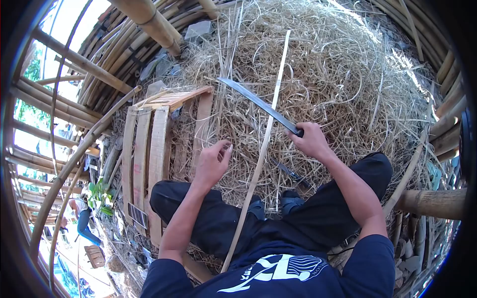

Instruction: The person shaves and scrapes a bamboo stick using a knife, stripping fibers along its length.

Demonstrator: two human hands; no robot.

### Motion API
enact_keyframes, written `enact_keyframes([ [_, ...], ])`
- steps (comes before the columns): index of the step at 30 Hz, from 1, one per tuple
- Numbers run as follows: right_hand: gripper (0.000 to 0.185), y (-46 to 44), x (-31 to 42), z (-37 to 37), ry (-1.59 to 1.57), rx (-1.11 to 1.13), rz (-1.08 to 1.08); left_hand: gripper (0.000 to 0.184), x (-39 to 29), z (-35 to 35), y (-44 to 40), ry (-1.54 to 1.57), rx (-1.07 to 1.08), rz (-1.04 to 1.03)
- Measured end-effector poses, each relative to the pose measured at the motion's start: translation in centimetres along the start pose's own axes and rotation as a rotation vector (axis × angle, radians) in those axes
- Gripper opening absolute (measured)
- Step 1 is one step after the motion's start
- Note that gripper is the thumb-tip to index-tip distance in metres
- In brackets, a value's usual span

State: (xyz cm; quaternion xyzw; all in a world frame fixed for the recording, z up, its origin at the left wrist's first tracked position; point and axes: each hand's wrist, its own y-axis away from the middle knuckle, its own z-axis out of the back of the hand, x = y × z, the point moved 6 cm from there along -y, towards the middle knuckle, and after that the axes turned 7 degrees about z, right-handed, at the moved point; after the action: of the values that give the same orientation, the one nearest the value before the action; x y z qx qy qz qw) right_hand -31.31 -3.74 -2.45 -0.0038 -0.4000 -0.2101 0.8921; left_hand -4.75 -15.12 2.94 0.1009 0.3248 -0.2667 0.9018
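My right hand (311, 141) is closed round the dark handle of a machete (251, 96), its long blade pointing up and to the left. That blade crosses a long, pale bamboo strip (264, 141); I cannot tell whether they touch. The strip runs from the straw back between my legs to my lap. My left hand (212, 161) hovers left of the strip, fingers loosely curled and apart from the thumb, with nothing visible in it. A second knife with a dark handle (292, 174) lies on the straw near my feet.
A wooden slatted crate (160, 119) stands at my left. Straw and bamboo shavings (328, 74) cover the ground ahead. Bamboo poles (149, 22) and a railing frame the left side; a thick bamboo pole (432, 204) juts in at right. Another person (84, 221) is outside, lower left.
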Motion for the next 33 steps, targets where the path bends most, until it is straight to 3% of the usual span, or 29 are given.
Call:
enact_keyframes([
  [7, 0.035, -0.1, 0.6, -0.3, -0.011, 0.023, 0.04, 0.026, 2.1, -3.7, 5.1, 0.089, 0.139, 0.208],
  [11, 0.036, -0.1, 0.4, -0.4, -0.014, -0.1, 0.152, 0.034, 1.0, -5.4, 10.2, 0.289, 0.437, 0.419],
  [14, 0.041, 0.4, 0.9, -0.2, 0.028, -0.016, 0.062, 0.03, 0.0, -4.3, 13.4, 0.288, 0.293, 0.287],
  [16, 0.041, 0.3, 1.0, -0.3, 0.055, 0.001, 0.058, 0.028, -1.5, -2.9, 15.9, -0.168, 0.189, 0.033],
  [21, 0.04, 0.2, 0.9, -0.8, 0.116, 0.016, 0.051, 0.028, -2.5, -2.5, 19.0, -0.371, 0.229, 0.011],
  [25, 0.038, 0.0, 1.2, -0.6, 0.123, 0.0, 0.087, 0.022, -2.4, -2.2, 18.8, -0.255, 0.232, 0.066],
  [27, 0.037, 0.3, 1.6, -0.7, 0.092, 0.051, 0.05, 0.021, -2.0, -1.3, 18.6, -0.052, 0.218, 0.109],
  [29, 0.037, 0.5, 1.5, -0.9, 0.066, 0.018, 0.084, 0.021, -2.2, -0.6, 18.5, -0.06, 0.169, 0.018],
  [32, 0.038, -0.3, 1.4, -1.1, 0.024, -0.011, 0.138, 0.025, -0.7, -1.2, 19.6, 0.751, 0.458, 0.642],
  [33, 0.038, -0.3, 1.4, -1.2, 0.024, -0.011, 0.139, 0.025, -1.1, -0.5, 19.4, 0.75, 0.457, 0.641],
])
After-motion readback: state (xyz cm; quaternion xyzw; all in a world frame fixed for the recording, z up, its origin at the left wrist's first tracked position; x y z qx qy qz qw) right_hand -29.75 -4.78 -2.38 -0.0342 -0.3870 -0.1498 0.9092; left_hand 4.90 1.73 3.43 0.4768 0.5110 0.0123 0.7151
